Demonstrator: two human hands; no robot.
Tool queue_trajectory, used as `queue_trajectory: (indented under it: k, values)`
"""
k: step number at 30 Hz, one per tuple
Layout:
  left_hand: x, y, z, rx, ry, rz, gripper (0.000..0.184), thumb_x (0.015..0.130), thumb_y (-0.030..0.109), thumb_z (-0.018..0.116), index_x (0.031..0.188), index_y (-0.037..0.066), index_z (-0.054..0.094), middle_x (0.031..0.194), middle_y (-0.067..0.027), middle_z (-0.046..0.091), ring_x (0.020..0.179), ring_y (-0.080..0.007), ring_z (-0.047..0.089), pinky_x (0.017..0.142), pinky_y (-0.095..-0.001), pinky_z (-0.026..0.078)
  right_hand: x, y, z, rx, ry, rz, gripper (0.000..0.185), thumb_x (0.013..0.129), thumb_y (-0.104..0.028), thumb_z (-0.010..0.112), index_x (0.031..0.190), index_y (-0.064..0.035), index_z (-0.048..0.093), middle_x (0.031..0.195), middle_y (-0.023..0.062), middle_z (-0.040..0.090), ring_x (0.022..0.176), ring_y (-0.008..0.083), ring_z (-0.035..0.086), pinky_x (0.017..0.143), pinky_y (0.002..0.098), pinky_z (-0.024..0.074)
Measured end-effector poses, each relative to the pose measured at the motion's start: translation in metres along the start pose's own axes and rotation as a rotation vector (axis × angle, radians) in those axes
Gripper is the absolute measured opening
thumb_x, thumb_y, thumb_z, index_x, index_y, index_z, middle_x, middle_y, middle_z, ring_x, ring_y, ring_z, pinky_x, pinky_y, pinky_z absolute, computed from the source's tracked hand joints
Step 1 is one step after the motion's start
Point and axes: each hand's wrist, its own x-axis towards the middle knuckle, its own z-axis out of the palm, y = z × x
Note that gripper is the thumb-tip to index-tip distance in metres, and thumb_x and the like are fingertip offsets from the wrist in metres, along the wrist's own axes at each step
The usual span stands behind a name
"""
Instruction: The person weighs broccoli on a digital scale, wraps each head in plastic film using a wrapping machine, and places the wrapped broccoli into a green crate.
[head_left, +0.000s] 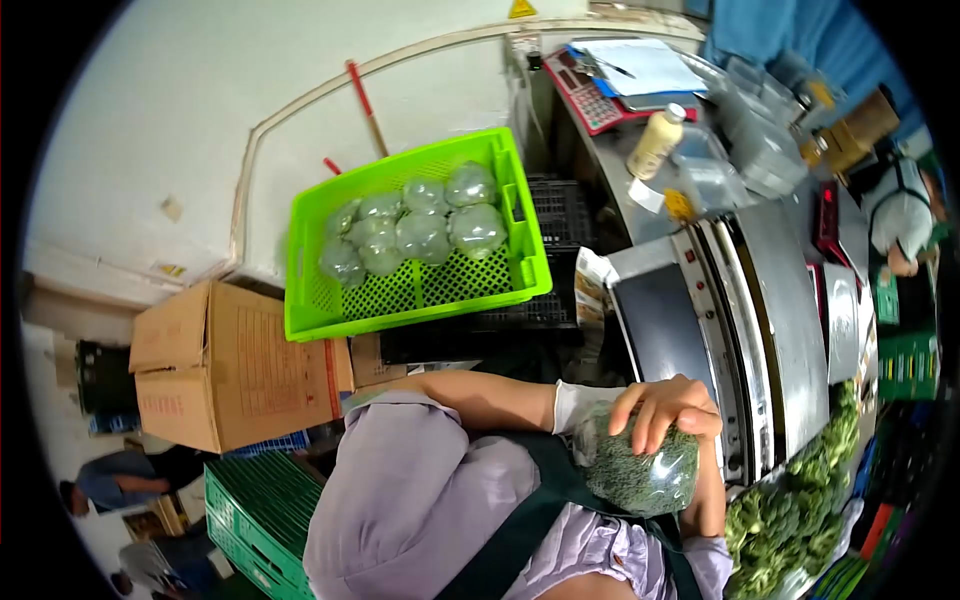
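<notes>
A head of broccoli [640, 472] in shiny clear film is held close to my chest. My right hand [672, 408] curls over its top with bent fingers pressed on the film. A white glove or cuff covers my left hand [588, 405], which is against the side of the broccoli; its fingers are mostly hidden. Several film-wrapped heads [420, 237] sit grouped in a bright green crate [420, 322] ahead of me. Loose broccoli [790, 520] is piled at the lower right.
Right of my hands stands a metal wrapping machine [745, 340] with a dark plate [660, 325]. Behind it are a bottle [656, 142], a red calculator [590, 95], a clipboard [640, 68] and clear plastic tubs [765, 150]. Cardboard boxes [240, 365] and dark green crates [255, 520] stand left; other people are in the background.
</notes>
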Motion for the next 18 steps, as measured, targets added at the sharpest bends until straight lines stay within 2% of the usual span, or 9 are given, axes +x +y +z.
queue_trajectory:
  k: [6, 8, 9, 10, 12, 14, 16, 17, 18]
  values:
    - [-0.029, 0.010, -0.023, -0.099, 0.209, 0.140, 0.052, 0.092, 0.038, 0.045, 0.128, 0.001, 0.042, 0.122, -0.0118, 0.050, 0.113, -0.0207, 0.049, 0.091, -0.0371, 0.043, 0.008, 0.031, -0.010, 0.091, 0.284, 0.066, 0.048, 0.086, -0.025, 0.035, 0.061, 0.0066, 0.061, 0.064, 0.0213, 0.061, 0.074, 0.0410, 0.058, 0.070, 0.0462, 0.0465]
    - [-0.053, 0.015, -0.045, -0.166, 0.332, 0.186, 0.053, 0.091, 0.038, 0.045, 0.129, 0.001, 0.042, 0.122, -0.0123, 0.050, 0.113, -0.0213, 0.049, 0.091, -0.0377, 0.043, 0.013, 0.036, -0.012, 0.090, 0.367, -0.004, 0.045, 0.089, -0.030, 0.040, 0.067, 0.0010, 0.065, 0.067, 0.0141, 0.063, 0.079, 0.0313, 0.059, 0.076, 0.0421, 0.0472]
    - [-0.068, 0.018, -0.058, -0.178, 0.372, 0.202, 0.053, 0.091, 0.038, 0.046, 0.129, 0.001, 0.042, 0.122, -0.0125, 0.050, 0.114, -0.0216, 0.048, 0.091, -0.0380, 0.044, 0.011, 0.040, -0.011, 0.120, 0.514, -0.081, 0.056, 0.090, -0.034, 0.031, 0.058, 0.0010, 0.060, 0.061, 0.0153, 0.060, 0.075, 0.0340, 0.057, 0.074, 0.0438, 0.0452]
    - [-0.083, 0.022, -0.070, -0.169, 0.403, 0.199, 0.054, 0.091, 0.039, 0.046, 0.129, 0.001, 0.042, 0.122, -0.0127, 0.050, 0.114, -0.0218, 0.048, 0.091, -0.0383, 0.044, 0.005, 0.045, -0.014, 0.132, 0.653, -0.065, 0.057, 0.091, -0.035, 0.029, 0.056, -0.0014, 0.057, 0.059, 0.0118, 0.057, 0.075, 0.0312, 0.055, 0.074, 0.0422, 0.0444]
    - [-0.105, 0.020, -0.084, -0.037, 0.321, 0.179, 0.053, 0.093, 0.033, 0.046, 0.136, 0.007, 0.031, 0.132, -0.0108, 0.040, 0.115, -0.0247, 0.047, 0.092, -0.0421, 0.043, 0.007, 0.058, -0.020, 0.247, 0.889, -0.028, 0.059, 0.093, -0.039, 0.027, 0.053, -0.0041, 0.052, 0.055, 0.0082, 0.051, 0.074, 0.0290, 0.054, 0.074, 0.0399, 0.0440]
    - [-0.116, 0.022, -0.074, 0.327, 0.306, 0.140, 0.068, 0.086, 0.036, 0.059, 0.138, 0.007, 0.027, 0.127, -0.0100, 0.043, 0.116, -0.0201, 0.042, 0.094, -0.0360, 0.040, 0.005, 0.086, -0.039, 0.453, 1.070, 0.000, 0.057, 0.092, -0.043, 0.035, 0.050, -0.0067, 0.044, 0.052, 0.0059, 0.044, 0.068, 0.0245, 0.049, 0.068, 0.0371, 0.0418]
    - [-0.110, 0.023, -0.057, 0.388, 0.536, 0.338, 0.075, 0.080, 0.032, 0.068, 0.136, 0.003, 0.029, 0.125, -0.0096, 0.045, 0.118, -0.0177, 0.041, 0.099, -0.0317, 0.034, 0.032, 0.105, -0.047, 0.509, 1.224, 0.157, 0.055, 0.092, -0.042, 0.038, 0.049, -0.0076, 0.042, 0.054, 0.0059, 0.044, 0.063, 0.0229, 0.046, 0.066, 0.0356, 0.0399]
    - [-0.115, 0.033, -0.058, 0.222, 0.592, 0.313, 0.070, 0.079, 0.016, 0.066, 0.136, 0.000, 0.029, 0.126, -0.0086, 0.046, 0.121, -0.0179, 0.039, 0.105, -0.0315, 0.026, 0.033, 0.118, -0.064, 0.556, 1.119, 0.146, 0.055, 0.092, -0.043, 0.039, 0.051, -0.0070, 0.045, 0.058, 0.0072, 0.049, 0.066, 0.0240, 0.049, 0.069, 0.0361, 0.0411]
    - [-0.122, 0.039, -0.070, 0.165, 0.599, 0.351, 0.067, 0.079, 0.016, 0.065, 0.135, -0.001, 0.032, 0.128, -0.0097, 0.046, 0.121, -0.0183, 0.040, 0.105, -0.0323, 0.028, 0.035, 0.129, -0.081, 0.600, 1.015, 0.131, 0.055, 0.092, -0.044, 0.040, 0.053, -0.0065, 0.048, 0.062, 0.0086, 0.053, 0.068, 0.0250, 0.052, 0.072, 0.0366, 0.0423]
